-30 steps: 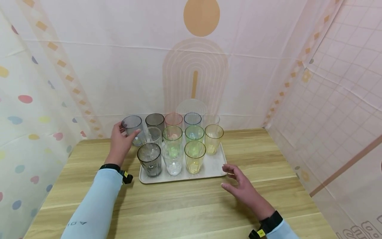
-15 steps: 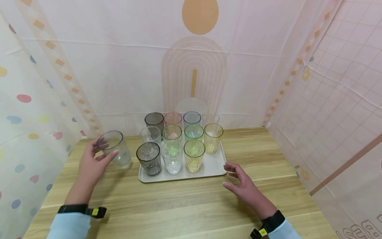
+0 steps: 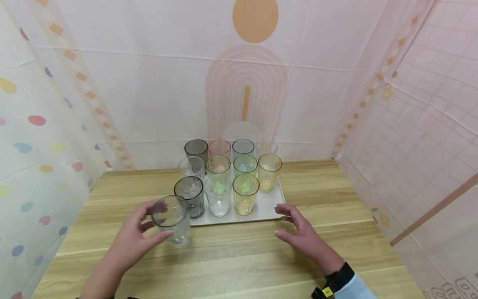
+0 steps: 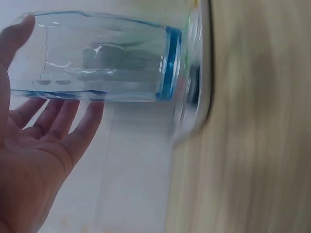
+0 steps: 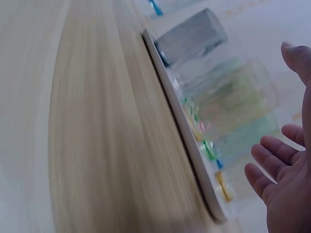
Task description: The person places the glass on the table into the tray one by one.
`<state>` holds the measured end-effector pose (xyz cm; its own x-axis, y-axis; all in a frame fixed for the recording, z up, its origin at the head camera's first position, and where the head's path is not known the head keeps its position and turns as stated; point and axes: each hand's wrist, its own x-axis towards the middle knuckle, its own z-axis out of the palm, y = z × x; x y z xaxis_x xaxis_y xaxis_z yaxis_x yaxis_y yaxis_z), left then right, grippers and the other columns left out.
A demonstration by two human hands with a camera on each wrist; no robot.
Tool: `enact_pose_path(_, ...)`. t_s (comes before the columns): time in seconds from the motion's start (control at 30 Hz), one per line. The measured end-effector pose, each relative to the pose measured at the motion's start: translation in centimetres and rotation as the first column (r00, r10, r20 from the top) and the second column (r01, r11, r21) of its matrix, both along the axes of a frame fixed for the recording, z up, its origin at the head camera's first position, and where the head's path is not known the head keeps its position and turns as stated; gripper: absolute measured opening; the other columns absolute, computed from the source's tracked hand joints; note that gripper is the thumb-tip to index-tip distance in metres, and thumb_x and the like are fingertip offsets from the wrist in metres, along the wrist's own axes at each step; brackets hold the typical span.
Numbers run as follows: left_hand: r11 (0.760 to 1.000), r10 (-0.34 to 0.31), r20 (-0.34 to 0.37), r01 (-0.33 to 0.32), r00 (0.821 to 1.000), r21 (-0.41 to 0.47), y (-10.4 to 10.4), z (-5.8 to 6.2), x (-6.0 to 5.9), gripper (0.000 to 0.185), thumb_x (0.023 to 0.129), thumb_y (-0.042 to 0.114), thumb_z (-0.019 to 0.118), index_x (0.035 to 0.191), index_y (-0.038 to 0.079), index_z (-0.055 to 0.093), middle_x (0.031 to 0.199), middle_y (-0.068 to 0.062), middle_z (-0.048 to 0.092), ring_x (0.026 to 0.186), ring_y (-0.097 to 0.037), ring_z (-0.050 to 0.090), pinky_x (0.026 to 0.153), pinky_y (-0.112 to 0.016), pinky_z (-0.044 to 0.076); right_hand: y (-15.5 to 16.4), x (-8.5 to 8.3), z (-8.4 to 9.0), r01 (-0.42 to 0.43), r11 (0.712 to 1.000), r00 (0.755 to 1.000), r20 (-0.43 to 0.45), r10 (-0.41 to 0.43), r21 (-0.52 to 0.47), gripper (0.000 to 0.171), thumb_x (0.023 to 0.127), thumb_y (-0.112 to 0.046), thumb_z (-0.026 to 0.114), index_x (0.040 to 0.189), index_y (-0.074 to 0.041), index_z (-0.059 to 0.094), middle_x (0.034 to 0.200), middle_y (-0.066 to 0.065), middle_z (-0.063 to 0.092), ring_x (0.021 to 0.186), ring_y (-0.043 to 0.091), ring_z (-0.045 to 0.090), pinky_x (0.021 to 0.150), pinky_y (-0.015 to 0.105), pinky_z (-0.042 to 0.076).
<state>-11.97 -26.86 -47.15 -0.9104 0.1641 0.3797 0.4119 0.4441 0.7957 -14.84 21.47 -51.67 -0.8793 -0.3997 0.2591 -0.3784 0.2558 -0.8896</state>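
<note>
My left hand (image 3: 136, 234) holds a pale blue drinking glass (image 3: 175, 224) by its side, thumb on the near face and fingers behind. In the left wrist view the glass (image 4: 112, 58) shows a bluer base, off the wood. It overlaps the tray's front left corner in the head view. My right hand (image 3: 304, 234) holds nothing; its fingers are relaxed, near the front right corner of the white tray (image 3: 269, 207). On the tray stand several glasses, among them a dark grey glass (image 3: 192, 203) at front left, a clear glass (image 3: 218, 203) and a yellow glass (image 3: 245, 199).
Behind the front row are a green glass (image 3: 246, 166), an amber glass (image 3: 269, 174), a red-rimmed glass (image 3: 219, 146) and others, close together. The tray sits on a wooden table (image 3: 231, 261). Patterned cloth (image 3: 157, 99) hangs behind and at both sides.
My left hand has carried the pale blue glass from the tray's back left side out to the left, then forward and right to the front left corner. My right hand has barely moved.
</note>
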Motion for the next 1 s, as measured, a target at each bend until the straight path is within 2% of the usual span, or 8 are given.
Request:
enact_pose_path(0.1, 0.994, -0.09, 0.024, 0.089, 0.996, 0.061, 3.1, -0.4, -0.1, 0.085, 0.078, 0.001, 0.099, 0.152, 0.006, 0.058, 0.142, -0.015, 0.065, 0.127, -0.005, 0.062, 0.102, -0.026, 0.06, -1.0, 0.0, 0.4, -0.033, 0.999, 0.999, 0.005, 0.033, -0.007, 0.07, 0.098, -0.001, 0.083, 0.158, -0.005, 0.049, 0.159, 0.012, 0.056, 0.147, 0.038, 0.055, 0.123, 0.044, 0.046)
enact_pose_path(0.23, 0.976, -0.178, 0.047, 0.17, 0.983, 0.133, 6.9, -0.8, -0.4, 0.084, 0.077, 0.005, 0.101, 0.15, 0.005, 0.06, 0.141, -0.017, 0.065, 0.13, -0.012, 0.063, 0.102, -0.037, 0.062, -2.7, -0.1, 0.8, -0.102, 0.995, 0.994, -0.032, 0.101, -0.019, 0.073, 0.095, -0.001, 0.086, 0.158, -0.006, 0.05, 0.158, 0.011, 0.056, 0.147, 0.037, 0.055, 0.124, 0.045, 0.045)
enact_pose_path(0.37, 0.956, -0.252, 0.064, 0.238, 0.966, 0.171, 10.0, -1.0, -0.7, 0.083, 0.079, 0.011, 0.101, 0.15, 0.003, 0.059, 0.142, -0.017, 0.064, 0.131, -0.022, 0.063, 0.103, -0.041, 0.062, -4.6, 0.0, 1.3, -0.171, 0.985, 0.982, -0.086, 0.167, -0.035, 0.08, 0.089, 0.003, 0.09, 0.158, -0.004, 0.049, 0.155, 0.01, 0.058, 0.145, 0.036, 0.055, 0.123, 0.05, 0.046)
enact_pose_path(0.5, 0.939, -0.308, 0.061, 0.294, 0.949, 0.176, 12.3, -1.1, -0.9, 0.084, 0.081, 0.015, 0.101, 0.153, 0.007, 0.059, 0.145, -0.012, 0.063, 0.134, -0.027, 0.062, 0.103, -0.041, 0.062, -6.1, 0.3, 2.0, -0.219, 0.974, 0.974, -0.073, 0.215, -0.058, 0.09, 0.086, 0.004, 0.092, 0.162, -0.009, 0.045, 0.155, 0.011, 0.058, 0.145, 0.034, 0.055, 0.123, 0.055, 0.045)
enact_pose_path(0.63, 0.923, -0.356, 0.059, 0.341, 0.933, 0.178, 13.6, -1.2, -1.0, 0.083, 0.083, 0.015, 0.1, 0.154, 0.012, 0.059, 0.147, -0.009, 0.062, 0.136, -0.029, 0.061, 0.104, -0.041, 0.062, -7.1, 0.6, 2.5, -0.235, 0.97, 0.972, -0.024, 0.233, -0.066, 0.099, 0.086, -0.001, 0.094, 0.167, -0.014, 0.039, 0.158, 0.008, 0.058, 0.146, 0.029, 0.055, 0.125, 0.051, 0.042)
enact_pose_path(0.73, 0.917, -0.373, 0.074, 0.356, 0.925, 0.177, 14.1, -1.1, -1.0, 0.084, 0.083, 0.018, 0.101, 0.156, 0.014, 0.058, 0.147, -0.007, 0.062, 0.137, -0.028, 0.061, 0.104, -0.039, 0.062, -7.4, 0.5, 2.5, -0.251, 0.964, 0.968, -0.038, 0.249, -0.085, 0.098, 0.086, -0.005, 0.096, 0.167, -0.014, 0.041, 0.158, 0.006, 0.059, 0.146, 0.03, 0.056, 0.125, 0.049, 0.043)
enact_pose_path(0.87, 0.919, -0.375, 0.08, 0.36, 0.923, 0.159, 14.3, -1.0, -0.7, 0.084, 0.084, 0.024, 0.1, 0.157, 0.019, 0.058, 0.148, -0.003, 0.062, 0.137, -0.027, 0.061, 0.105, -0.038, 0.061, -7.6, 0.4, 2.2, -0.265, 0.957, 0.964, -0.064, 0.259, -0.122, 0.091, 0.087, -0.007, 0.096, 0.163, -0.016, 0.047, 0.156, 0.005, 0.061, 0.141, 0.033, 0.06, 0.121, 0.048, 0.048)
enact_pose_path(1.0, 0.924, -0.374, 0.046, 0.368, 0.926, 0.102, 14.0, -1.0, -0.5, 0.083, 0.087, 0.024, 0.098, 0.158, 0.019, 0.056, 0.149, -0.004, 0.061, 0.138, -0.027, 0.061, 0.108, -0.042, 0.06, -7.7, 0.5, 2.0, -0.261, 0.956, 0.965, -0.06, 0.255, -0.13, 0.089, 0.087, -0.006, 0.095, 0.162, -0.016, 0.048, 0.154, 0.006, 0.062, 0.138, 0.033, 0.062, 0.119, 0.048, 0.05)
